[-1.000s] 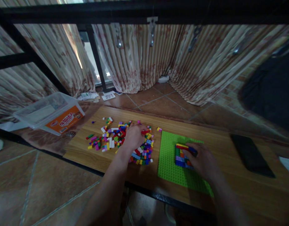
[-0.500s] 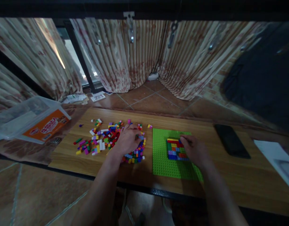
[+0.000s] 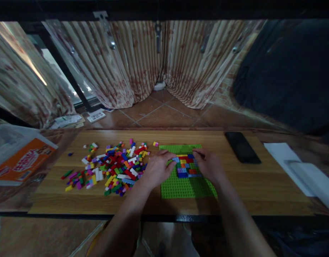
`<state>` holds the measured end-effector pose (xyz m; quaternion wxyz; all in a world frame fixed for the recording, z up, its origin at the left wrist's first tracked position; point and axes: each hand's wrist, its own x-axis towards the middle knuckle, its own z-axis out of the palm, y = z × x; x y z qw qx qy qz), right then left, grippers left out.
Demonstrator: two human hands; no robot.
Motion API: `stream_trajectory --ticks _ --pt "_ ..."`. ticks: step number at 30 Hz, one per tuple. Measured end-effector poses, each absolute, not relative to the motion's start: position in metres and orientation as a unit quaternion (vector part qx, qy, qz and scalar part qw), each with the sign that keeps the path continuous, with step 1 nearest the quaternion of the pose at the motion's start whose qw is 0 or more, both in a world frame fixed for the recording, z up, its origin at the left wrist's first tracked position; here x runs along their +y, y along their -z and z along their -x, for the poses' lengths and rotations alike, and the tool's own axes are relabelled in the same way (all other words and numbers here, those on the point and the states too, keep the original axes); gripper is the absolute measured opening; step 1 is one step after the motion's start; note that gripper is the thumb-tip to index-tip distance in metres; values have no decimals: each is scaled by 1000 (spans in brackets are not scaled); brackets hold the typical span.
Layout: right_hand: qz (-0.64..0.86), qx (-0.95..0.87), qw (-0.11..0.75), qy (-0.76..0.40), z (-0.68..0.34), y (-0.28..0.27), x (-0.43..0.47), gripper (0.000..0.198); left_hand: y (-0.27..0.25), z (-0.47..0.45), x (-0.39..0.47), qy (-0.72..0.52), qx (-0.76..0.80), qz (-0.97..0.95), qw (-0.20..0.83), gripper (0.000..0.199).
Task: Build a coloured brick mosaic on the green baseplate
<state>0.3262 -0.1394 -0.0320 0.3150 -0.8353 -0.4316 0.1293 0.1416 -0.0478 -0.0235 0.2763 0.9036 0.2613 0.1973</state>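
My left hand (image 3: 159, 168) pinches a small light blue toy brick (image 3: 176, 159) at the upper left corner of a block of toy bricks (image 3: 185, 166). That block is made of red, yellow, green, orange, purple and blue pieces, fixed on a green studded baseplate (image 3: 171, 189). Against the block's right side, my right hand (image 3: 210, 165) is closed, thumb and forefinger gripping near its far right corner and covering part of that edge. Left of the baseplate, loose toy bricks (image 3: 117, 171) of many colours lie spread in a pile.
A black phone (image 3: 242, 147) lies right of the baseplate on the wooden tabletop (image 3: 234, 192), with white papers (image 3: 287, 164) beyond it. At the far left stands a clear plastic box (image 3: 13, 134) with an orange label. Striped curtains (image 3: 137, 64) hang behind the table.
My left hand has moved right from the loose pile to the block, bringing the light blue brick. My right hand stays at the block's right side. The view has turned to the right.
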Motion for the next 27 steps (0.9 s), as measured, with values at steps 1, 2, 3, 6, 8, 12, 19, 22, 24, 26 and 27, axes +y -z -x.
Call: stream_trajectory --ticks 1,2,3,6,8,12,19,22,24,26,27 --pt "834 -436 313 -131 -326 32 -139 34 25 -147 -51 -196 261 -906 269 18" --pt "833 -439 309 -133 -326 32 -140 33 27 -151 -53 -195 258 -909 262 18" --pt "833 -441 305 -136 -325 31 -139 33 28 -155 -54 -194 254 -913 255 18" --pt "835 -439 300 -141 -324 29 -139 31 31 -163 -57 -191 250 -922 225 17" --pt "836 -439 297 -140 -324 27 -139 30 33 -167 -59 -191 254 -924 211 15" --pt "833 -451 290 -140 -323 28 -140 30 33 -172 -62 -196 282 -918 198 11" --pt "821 -469 295 -137 -319 31 -141 33 33 -177 -65 -210 327 -898 207 7" --pt "828 -464 287 -129 -317 32 -140 33 35 -177 -64 -216 325 -897 205 5" --pt "834 -458 281 -125 -316 33 -139 32 36 -177 -64 -218 320 -900 202 5" --pt "837 -456 275 -127 -315 33 -137 31 37 -177 -64 -221 318 -901 198 5" --pt "838 -456 274 -127 -315 33 -137 31 38 -177 -64 -222 319 -901 195 4"
